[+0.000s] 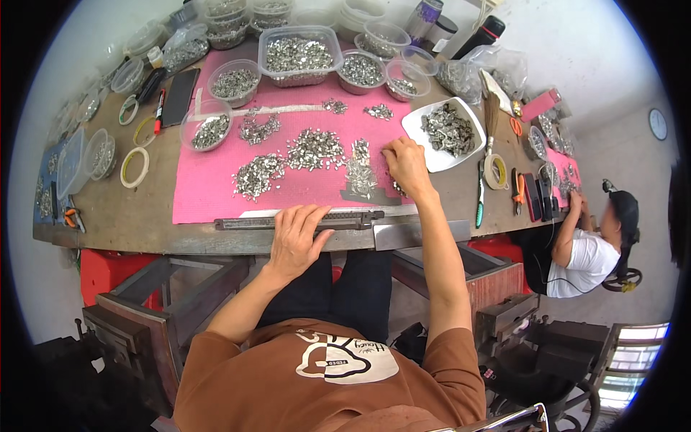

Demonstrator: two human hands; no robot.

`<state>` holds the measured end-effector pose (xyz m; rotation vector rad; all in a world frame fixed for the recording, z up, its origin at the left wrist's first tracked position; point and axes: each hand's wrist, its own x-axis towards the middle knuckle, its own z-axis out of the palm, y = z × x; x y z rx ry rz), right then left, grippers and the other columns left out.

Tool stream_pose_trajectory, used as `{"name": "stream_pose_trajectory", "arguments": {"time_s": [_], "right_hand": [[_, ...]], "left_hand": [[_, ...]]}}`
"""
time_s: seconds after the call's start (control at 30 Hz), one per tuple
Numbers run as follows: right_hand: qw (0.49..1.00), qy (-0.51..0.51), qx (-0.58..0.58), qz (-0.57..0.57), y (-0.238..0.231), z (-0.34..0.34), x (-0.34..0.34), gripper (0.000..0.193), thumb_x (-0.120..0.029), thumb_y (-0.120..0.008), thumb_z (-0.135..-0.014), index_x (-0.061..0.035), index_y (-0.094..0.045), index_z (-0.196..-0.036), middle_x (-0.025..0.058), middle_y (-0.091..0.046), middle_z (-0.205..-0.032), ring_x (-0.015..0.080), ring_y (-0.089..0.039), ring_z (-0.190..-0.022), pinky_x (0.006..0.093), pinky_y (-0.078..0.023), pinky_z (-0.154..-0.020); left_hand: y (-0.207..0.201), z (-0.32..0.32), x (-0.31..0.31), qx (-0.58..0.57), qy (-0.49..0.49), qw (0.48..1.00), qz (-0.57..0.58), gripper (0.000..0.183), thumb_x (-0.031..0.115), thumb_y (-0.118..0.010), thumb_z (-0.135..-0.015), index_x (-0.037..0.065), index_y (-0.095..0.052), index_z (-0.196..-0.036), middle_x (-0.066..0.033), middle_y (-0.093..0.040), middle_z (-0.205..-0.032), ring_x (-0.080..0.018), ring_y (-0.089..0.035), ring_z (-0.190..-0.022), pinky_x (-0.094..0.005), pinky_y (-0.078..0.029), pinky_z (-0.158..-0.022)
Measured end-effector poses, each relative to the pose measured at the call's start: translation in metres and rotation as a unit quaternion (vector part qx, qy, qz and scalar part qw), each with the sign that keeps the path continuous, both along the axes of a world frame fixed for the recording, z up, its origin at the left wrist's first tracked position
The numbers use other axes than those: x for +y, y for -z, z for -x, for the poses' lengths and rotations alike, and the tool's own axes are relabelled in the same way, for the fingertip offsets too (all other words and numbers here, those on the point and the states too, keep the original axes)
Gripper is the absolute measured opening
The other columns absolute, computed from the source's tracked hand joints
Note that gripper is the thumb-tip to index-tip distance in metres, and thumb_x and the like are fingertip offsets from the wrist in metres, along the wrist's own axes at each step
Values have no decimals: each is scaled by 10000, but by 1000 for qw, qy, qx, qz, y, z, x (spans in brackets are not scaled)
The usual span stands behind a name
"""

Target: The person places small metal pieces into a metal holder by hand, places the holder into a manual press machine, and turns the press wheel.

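On the near table edge, my left hand (296, 234) lies with fingers stretched over a long dark metal bar with a slotted channel (252, 223). My right hand (409, 169) is over the pink mat (205, 180), its fingers bent down and together; whatever is under the fingertips is hidden. Just left of it, small silver metal pieces (361, 173) lie heaped on a dark flat plate (371, 199). More loose piles (315, 149) spread leftward across the mat. Beside my right hand stands a white square dish (439, 164) holding darker metal pieces. A flat metal plate (421, 235) juts over the table edge.
A clear rectangular tub (299, 30) and several round bowls of metal pieces line the back. Tape rolls (124, 173) and a red marker (159, 111) lie left. A green-handled knife (480, 194) and orange-handled pliers (517, 191) lie right. Another person (594, 252) works at far right.
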<state>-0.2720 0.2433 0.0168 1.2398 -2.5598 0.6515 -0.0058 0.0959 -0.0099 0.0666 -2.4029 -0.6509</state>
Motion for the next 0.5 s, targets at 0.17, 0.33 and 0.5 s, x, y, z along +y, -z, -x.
{"name": "stream_pose_trajectory", "arguments": {"time_s": [0.17,0.33,0.5], "right_hand": [[991,0,-122,56,-2,0,-4,132,-100,-741,-848,13,-725,-914,189,-691,-881,376,-664,-832,427,-525,-769],[996,-1,-82,20,-5,3,-9,127,-94,-721,-849,25,-678,-856,197,-687,-839,384,-652,-857,485,-489,-790],[986,-21,-136,100,-26,-49,11,122,-85,-692,-905,33,-674,-931,172,-706,-881,295,-684,-837,380,-528,-769]], "left_hand": [[2,0,2,2,4,1000,-6,529,191,-800,-818,72,-612,-1299,-86,-620,-1184,-281,-566,-1086,-428,-402,-945],[0,2,1,6,7,1000,-3,521,195,-794,-825,71,-612,-1298,-85,-623,-1186,-281,-565,-1081,-427,-399,-949],[1,2,-1,5,6,1000,-4,513,197,-786,-831,74,-610,-1298,-84,-624,-1177,-275,-566,-1080,-425,-399,-952]]}}
